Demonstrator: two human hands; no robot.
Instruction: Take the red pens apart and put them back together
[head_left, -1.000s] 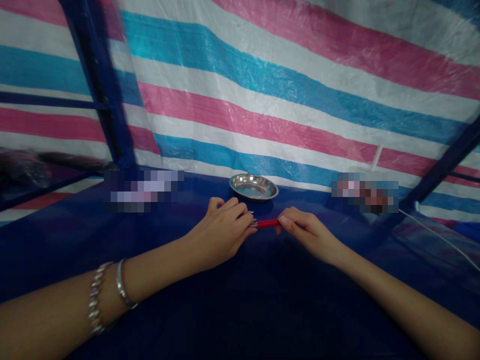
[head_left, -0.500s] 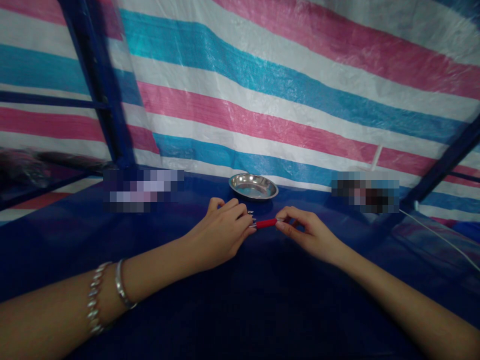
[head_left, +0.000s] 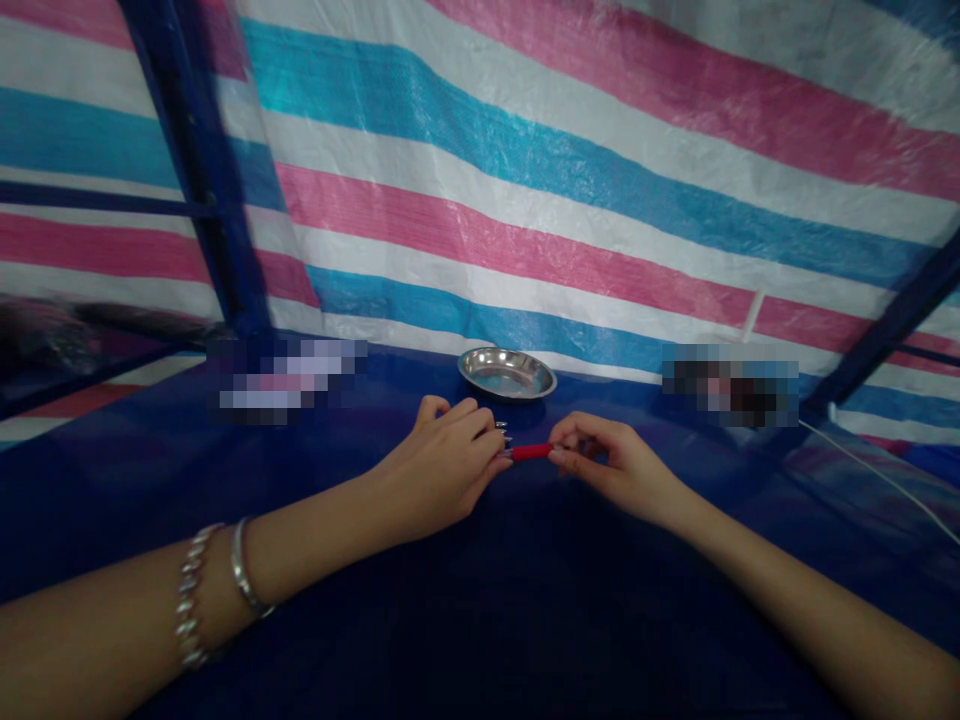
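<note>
My left hand (head_left: 454,460) is closed, palm down, around a small bundle of slim things that look like pens; a few shiny metal tips (head_left: 502,430) poke out past its fingers, and the rest is hidden. A red pen (head_left: 531,452) lies level between both hands, its left end at my left fingertips. With thumb and forefinger, my right hand (head_left: 611,455) pinches the pen's right end. Whether the left fingers also grip the red pen is hard to make out.
A shallow round steel dish (head_left: 508,374) stands at the back of the blue table (head_left: 465,620). Blurred-out items lie at the back left and back right, with a white cable (head_left: 877,470) at the right. Striped plastic sheeting (head_left: 525,200) hangs behind, between blue frame posts.
My right fingertips have shifted very slightly left on the red pen's end. My left hand and the dish have stayed where they were.
</note>
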